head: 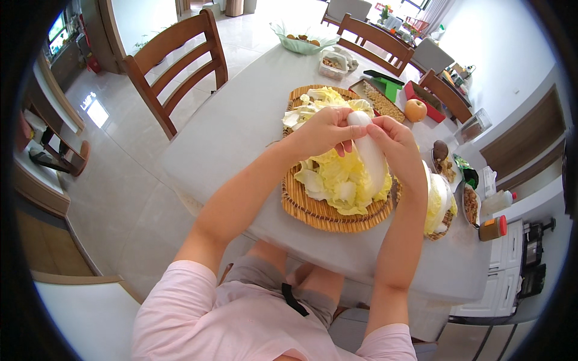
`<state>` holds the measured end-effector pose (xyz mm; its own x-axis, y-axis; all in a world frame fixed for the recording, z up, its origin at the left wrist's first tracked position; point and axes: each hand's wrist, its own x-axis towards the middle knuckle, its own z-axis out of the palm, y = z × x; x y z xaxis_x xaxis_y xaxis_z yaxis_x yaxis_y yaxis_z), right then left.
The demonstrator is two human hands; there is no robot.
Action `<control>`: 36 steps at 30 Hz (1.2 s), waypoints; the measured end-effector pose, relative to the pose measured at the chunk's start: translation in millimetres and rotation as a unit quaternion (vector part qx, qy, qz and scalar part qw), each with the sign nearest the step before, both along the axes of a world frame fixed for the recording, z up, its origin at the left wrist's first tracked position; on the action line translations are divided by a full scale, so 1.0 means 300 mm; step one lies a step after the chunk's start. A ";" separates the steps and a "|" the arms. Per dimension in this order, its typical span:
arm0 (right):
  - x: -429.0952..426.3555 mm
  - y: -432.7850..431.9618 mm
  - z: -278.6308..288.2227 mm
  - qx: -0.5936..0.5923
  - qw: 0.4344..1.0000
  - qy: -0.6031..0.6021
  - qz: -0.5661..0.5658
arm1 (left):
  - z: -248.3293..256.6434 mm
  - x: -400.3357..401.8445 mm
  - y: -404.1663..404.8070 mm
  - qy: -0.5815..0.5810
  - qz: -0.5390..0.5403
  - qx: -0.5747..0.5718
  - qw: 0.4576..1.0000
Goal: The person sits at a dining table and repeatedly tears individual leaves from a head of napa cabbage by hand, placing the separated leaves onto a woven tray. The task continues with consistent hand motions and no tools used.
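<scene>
My left hand [327,131] and my right hand [395,140] pinch the thick white end of a napa cabbage leaf [371,158] between thumbs and fingers. The leaf hangs down over a heap of yellow cabbage pieces [336,180] lying on an oval woven straw tray [311,216]. More torn pale leaves [298,115] lie at the tray's far end, behind my left hand. To the right, partly hidden by my right forearm, a larger piece of napa cabbage [438,203] rests on another woven tray [438,234].
Beyond the tray are a glass bowl [300,45], a plastic container [333,65], a green phone stand [389,88], boxes and a round fruit [415,110]. At right stand dishes of food, a red-lidded jar [493,228] and a bottle [499,201]. Wooden chairs [174,58] surround the table [226,149].
</scene>
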<state>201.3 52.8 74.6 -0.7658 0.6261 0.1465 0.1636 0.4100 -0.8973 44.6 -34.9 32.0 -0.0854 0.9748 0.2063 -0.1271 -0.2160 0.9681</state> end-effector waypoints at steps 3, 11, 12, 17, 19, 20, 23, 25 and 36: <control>-0.012 0.008 -0.022 0.007 0.999 0.030 -0.007 | -0.012 -0.002 0.008 0.038 0.037 0.009 0.999; -0.033 -0.002 -0.038 0.063 0.995 0.057 -0.047 | -0.015 0.009 0.013 0.049 0.105 0.027 0.993; -0.034 -0.006 -0.034 0.068 0.995 0.061 -0.046 | -0.009 0.003 0.010 0.035 0.100 0.029 0.994; -0.036 0.007 -0.057 0.058 0.997 0.035 -0.041 | 0.002 0.013 -0.005 0.128 0.119 0.010 0.985; -0.037 0.019 -0.074 0.073 0.996 0.043 -0.039 | 0.003 0.020 -0.006 0.159 0.137 0.008 0.978; -0.038 0.021 -0.080 0.101 0.993 0.044 -0.049 | -0.002 0.023 0.000 0.171 0.151 0.011 0.974; -0.053 -0.019 -0.063 0.210 0.972 0.035 -0.094 | 0.005 0.030 -0.002 0.183 0.196 0.007 0.963; -0.065 -0.056 -0.048 0.263 0.957 0.037 -0.119 | 0.008 0.034 -0.009 0.180 0.222 0.014 0.958; -0.083 -0.073 -0.044 0.260 0.950 0.070 -0.156 | -0.007 0.052 0.009 -0.054 0.224 0.062 0.971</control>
